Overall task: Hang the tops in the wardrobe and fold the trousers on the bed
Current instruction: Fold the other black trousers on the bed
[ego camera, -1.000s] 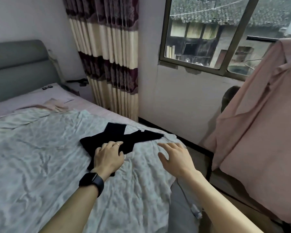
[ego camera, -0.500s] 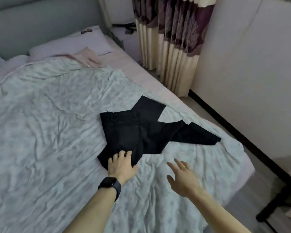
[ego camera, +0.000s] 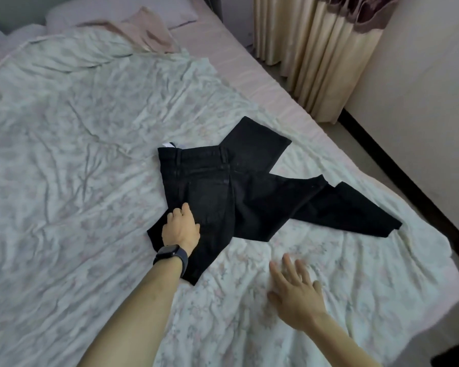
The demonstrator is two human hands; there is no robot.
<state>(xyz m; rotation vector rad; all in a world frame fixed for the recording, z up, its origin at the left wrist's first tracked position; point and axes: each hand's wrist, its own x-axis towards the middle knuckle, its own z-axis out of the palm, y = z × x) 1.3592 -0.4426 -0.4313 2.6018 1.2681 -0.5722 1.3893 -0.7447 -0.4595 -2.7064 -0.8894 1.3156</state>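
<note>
Head view: left hand on black jeans near bed's right edge (fingers curled, grip unclear); right hand lies flat, fingers released, on bedsheet.

The quilt covers most of the bed, leaving a bare strip along its right side. The trousers lie on the quilt, right of centre, with one leg reaching far right and another right. Your left grip rests on their near left part. Your right grip is nearer and further right, apart from them. A pillow lies at the far end. The curtain hangs far right, beyond the bed.
</note>
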